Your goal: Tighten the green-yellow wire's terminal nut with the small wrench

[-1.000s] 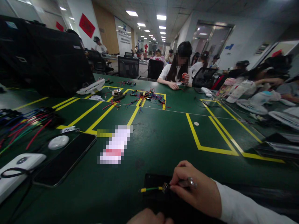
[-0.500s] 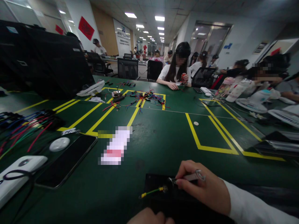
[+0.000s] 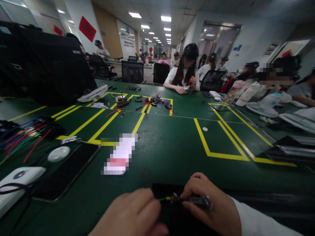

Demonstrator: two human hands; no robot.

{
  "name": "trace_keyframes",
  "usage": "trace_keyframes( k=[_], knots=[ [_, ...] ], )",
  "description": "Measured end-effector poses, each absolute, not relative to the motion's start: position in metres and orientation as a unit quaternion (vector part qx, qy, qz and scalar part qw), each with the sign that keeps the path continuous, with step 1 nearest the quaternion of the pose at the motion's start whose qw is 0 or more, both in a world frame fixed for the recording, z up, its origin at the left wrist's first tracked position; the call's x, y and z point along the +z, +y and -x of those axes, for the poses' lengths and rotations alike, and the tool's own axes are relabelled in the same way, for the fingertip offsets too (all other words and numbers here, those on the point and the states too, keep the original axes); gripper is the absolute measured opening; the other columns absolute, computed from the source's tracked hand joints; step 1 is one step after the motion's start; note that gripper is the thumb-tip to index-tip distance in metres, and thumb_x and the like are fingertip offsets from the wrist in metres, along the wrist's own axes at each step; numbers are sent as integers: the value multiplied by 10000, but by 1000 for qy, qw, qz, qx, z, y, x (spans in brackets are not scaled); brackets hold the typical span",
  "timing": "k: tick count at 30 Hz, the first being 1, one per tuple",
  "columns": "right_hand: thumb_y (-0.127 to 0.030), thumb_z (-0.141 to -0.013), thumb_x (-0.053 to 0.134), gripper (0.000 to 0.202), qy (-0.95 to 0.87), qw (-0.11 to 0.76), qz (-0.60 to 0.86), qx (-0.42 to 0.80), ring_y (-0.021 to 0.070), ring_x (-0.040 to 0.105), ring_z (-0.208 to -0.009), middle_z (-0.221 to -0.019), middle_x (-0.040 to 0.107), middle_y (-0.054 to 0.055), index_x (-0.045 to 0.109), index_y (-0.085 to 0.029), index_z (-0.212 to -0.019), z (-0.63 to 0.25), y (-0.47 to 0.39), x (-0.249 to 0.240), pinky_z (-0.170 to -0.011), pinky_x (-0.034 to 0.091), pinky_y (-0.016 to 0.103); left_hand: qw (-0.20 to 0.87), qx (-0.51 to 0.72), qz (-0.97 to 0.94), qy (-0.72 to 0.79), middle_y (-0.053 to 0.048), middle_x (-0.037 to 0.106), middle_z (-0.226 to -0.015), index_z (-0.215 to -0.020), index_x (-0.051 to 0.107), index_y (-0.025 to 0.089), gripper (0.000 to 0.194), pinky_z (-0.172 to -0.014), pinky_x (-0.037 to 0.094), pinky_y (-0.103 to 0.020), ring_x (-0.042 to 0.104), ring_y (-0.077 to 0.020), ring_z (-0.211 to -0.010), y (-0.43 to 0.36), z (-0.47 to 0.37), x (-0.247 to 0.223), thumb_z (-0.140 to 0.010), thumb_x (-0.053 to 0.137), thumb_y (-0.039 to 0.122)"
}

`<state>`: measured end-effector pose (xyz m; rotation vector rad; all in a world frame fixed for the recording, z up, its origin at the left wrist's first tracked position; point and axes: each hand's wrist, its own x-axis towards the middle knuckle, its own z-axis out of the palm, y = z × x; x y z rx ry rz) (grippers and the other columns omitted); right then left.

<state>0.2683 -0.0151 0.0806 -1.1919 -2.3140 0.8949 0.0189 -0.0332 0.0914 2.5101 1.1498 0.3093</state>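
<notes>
My right hand (image 3: 211, 206) is closed around a small metal wrench (image 3: 199, 201), its thumb and fingertips near the head. That head meets a round metal fastener (image 3: 175, 197) on a dark flat panel (image 3: 162, 189) in front of me. From the fastener a short green-and-yellow wire (image 3: 164, 199) with a yellow sleeve runs left. Its far end disappears behind my left hand (image 3: 133, 209), whose curled fingers close on it. The fingertips of this hand are partly hidden.
Left of my hands lie a phone (image 3: 66, 172), a white round case (image 3: 58, 153) and a white device (image 3: 18, 183) with a black cord. Wire bundles (image 3: 31, 132) sit farther left. A person (image 3: 182, 72) works across the green table (image 3: 169, 147).
My left hand has come up from the bottom edge to the free end of the green-and-yellow wire. The wrench has tilted lower in my right hand, which stays at the fastener.
</notes>
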Motion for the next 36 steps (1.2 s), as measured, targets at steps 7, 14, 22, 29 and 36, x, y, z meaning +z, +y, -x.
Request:
trace_keyframes(
  k=[7, 14, 22, 29, 36],
  knots=[
    [-91, -742, 625, 137, -852, 161, 367, 337, 151, 588, -703, -739, 656, -27, 620, -200, -826, -267, 6, 87, -862, 355, 388, 588, -36, -603, 538, 14, 581, -626, -819, 552, 177, 483, -334, 269, -156, 478, -84, -402, -15, 8, 66, -881, 347, 610],
    [-62, -711, 618, 177, -865, 142, 328, 353, 125, 599, -640, -714, 664, -40, 647, -197, -821, -263, 18, 89, -868, 340, 375, 705, 32, -535, 466, 64, 517, -554, -780, 494, 183, 368, -280, 245, -106, 405, -36, -330, -11, 8, 41, -873, 430, 534],
    [-140, -833, 554, 113, -827, 187, 407, 340, 179, 588, -748, -793, 639, 7, 598, -210, -910, -268, -4, 92, -797, 436, 374, 695, 103, -510, 496, 96, 466, -540, -771, 437, 195, 338, -285, 266, -99, 385, -30, -333, -10, -3, 34, -888, 430, 512],
    [-157, -850, 548, 63, -797, 226, 471, 304, 238, 539, -883, -799, 588, 29, 534, -208, -885, -272, -25, 81, -872, 404, 463, 645, 126, -542, 524, 81, 491, -560, -744, 431, 194, 374, -261, 209, -97, 375, -26, -321, -13, -9, 35, -900, 405, 532],
    [-138, -834, 582, 99, -814, 214, 451, 296, 171, 554, -710, -737, 579, -29, 530, -221, -851, -266, -20, 76, -933, 326, 494, 652, 123, -538, 519, 78, 496, -561, -743, 442, 189, 389, -264, 208, -99, 380, -28, -324, -14, -7, 36, -900, 402, 543]
  ],
)
